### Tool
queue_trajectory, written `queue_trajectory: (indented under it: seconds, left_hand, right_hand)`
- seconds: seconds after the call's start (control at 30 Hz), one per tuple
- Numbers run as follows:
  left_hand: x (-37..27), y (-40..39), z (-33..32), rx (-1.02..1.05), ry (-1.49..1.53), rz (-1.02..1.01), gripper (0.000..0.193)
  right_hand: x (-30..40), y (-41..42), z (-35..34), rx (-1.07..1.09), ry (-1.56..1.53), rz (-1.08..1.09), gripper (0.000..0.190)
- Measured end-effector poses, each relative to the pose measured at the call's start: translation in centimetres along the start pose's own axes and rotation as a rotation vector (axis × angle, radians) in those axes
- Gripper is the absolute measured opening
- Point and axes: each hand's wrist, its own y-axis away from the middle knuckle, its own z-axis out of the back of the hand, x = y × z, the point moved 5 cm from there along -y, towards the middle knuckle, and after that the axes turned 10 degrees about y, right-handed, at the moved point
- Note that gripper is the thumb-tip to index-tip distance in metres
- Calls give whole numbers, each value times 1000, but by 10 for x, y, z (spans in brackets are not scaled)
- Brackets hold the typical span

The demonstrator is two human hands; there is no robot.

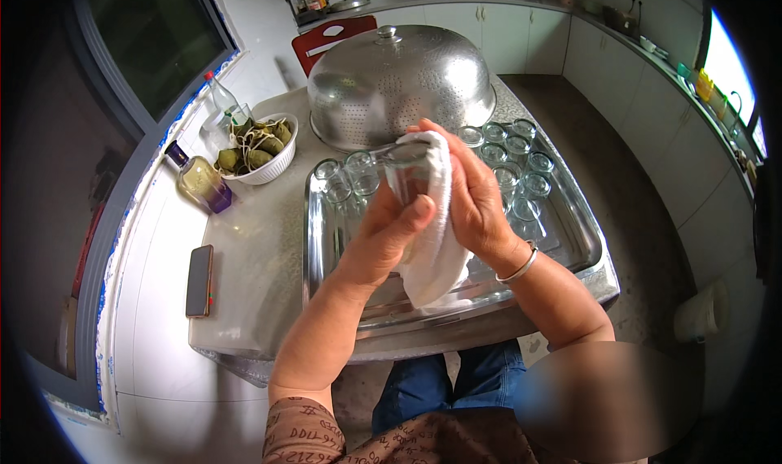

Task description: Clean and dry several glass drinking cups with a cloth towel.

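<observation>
My left hand (391, 225) grips a clear drinking glass (408, 169) by its side, thumb towards me. A white cloth (437, 244) is pressed against the glass's right side and rim by my right hand (473, 189), and its loose end hangs down. Both hands are above a rectangular stainless steel tray (574, 253). Several glasses (516, 164) stand bottom-up on the tray's right part. Further upturned glasses (345, 177) stand at its left, partly behind my left hand. The cloth hides part of the held glass.
Behind the tray stands a large perforated metal dome cover (397, 85). On the left are a white basket (269, 170) of leaf-wrapped zongzi (259, 143), a purple-capped glass bottle (204, 180), a clear bottle (223, 97) and a phone (200, 280). A red chair (333, 36) stands behind the table (250, 268).
</observation>
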Motion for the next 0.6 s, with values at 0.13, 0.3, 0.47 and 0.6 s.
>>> queue_trajectory:
  seconds: [0.13,0.3,0.47,0.6]
  left_hand:
    - [-7,0,5,-100,40,-105,72]
    - [-11,-1,23,-197,-54,-317,71]
    - [-15,-2,9,-154,-84,-241,71]
    - [-10,1,11,-100,-31,-57,86]
  right_hand:
    - [12,4,-6,207,207,80,66]
    - [19,8,-15,204,360,188,62]
    - [6,6,-7,102,-80,-70,45]
    - [5,1,3,101,-56,-154,35]
